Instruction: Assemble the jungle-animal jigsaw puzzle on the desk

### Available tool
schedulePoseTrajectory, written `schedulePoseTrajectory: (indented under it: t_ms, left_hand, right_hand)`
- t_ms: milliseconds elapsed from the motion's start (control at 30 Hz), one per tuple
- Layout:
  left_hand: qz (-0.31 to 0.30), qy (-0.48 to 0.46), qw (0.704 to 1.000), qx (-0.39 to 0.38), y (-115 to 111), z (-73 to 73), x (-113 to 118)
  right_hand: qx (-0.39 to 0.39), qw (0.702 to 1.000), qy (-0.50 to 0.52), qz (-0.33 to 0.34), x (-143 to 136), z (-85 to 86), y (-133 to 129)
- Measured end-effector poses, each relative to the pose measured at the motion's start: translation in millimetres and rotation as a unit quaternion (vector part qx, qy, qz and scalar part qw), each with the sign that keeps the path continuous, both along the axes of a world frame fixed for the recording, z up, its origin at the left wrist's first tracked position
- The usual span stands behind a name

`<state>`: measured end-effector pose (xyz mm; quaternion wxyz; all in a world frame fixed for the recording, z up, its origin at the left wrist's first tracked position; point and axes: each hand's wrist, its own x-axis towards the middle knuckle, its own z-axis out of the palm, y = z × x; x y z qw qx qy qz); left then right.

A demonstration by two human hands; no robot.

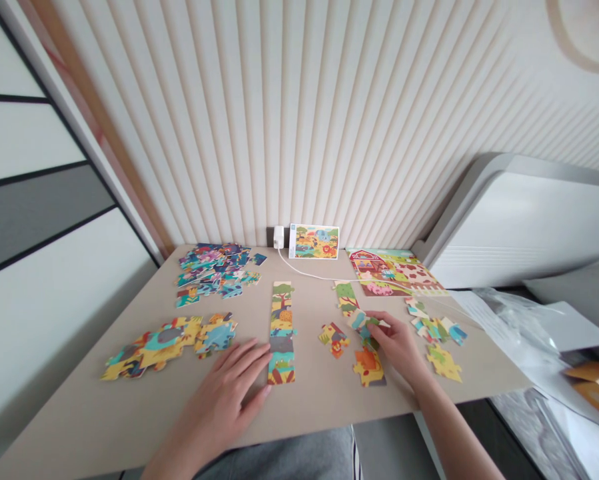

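My left hand (pixel 229 393) lies flat on the table, fingers stretched out, its tips beside a joined vertical strip of puzzle pieces (pixel 282 333) showing a tree and a crocodile. At the right, my right hand (pixel 392 337) pinches a puzzle piece (pixel 360 321) in pale blue and green, partly covered by the fingers. Just below it lies an orange and yellow lion piece (pixel 369 368). A green tree piece (pixel 346 297) is above the held one. Left of that hand sits a small group of loose pieces (pixel 334 339) with a little lion on it.
A picture card (pixel 315 241) leans against the ribbed wall beside a white charger (pixel 278 237) with its cable. A farm puzzle (pixel 394 272) lies back right. Dark pieces (pixel 219 270) are heaped back left; yellow pieces (pixel 154 347) lie front left, others (pixel 438 328) far right.
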<state>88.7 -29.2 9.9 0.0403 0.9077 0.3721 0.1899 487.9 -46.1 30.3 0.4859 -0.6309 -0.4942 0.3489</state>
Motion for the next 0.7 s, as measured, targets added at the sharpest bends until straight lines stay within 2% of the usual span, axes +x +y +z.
schedulePoseTrajectory:
  t_ms: [133, 233, 300, 433, 533, 700]
  left_hand:
    - [0.0, 0.006, 1.0, -0.006, -0.8, 3.1, 0.7]
    - [-0.003, 0.009, 1.0, -0.011, -1.4, 5.5, 1.6]
    - [-0.001, 0.012, 1.0, -0.013, -1.8, 6.5, 2.1]
    - [0.003, 0.021, 1.0, -0.014, -2.4, 7.3, 2.1]
    - [0.004, 0.022, 1.0, -0.015, -3.1, 7.7, 2.1]
    - [0.007, 0.018, 1.0, -0.022, -5.2, 10.3, 3.2]
  right_hand:
    - [0.007, 0.999, -0.024, 0.031, -22.6, 11.0, 39.3]
    - [-0.031, 0.997, -0.037, 0.062, -48.0, 18.7, 78.3]
    - [-0.048, 0.995, -0.042, 0.072, -68.4, 18.3, 104.6]
    - [-0.066, 0.99, -0.077, 0.096, -103.7, 7.0, 144.5]
    - [-0.063, 0.986, -0.126, 0.093, -114.2, -1.0, 156.0]
    - [-0.042, 0.978, -0.193, 0.072, -106.3, -3.9, 151.4]
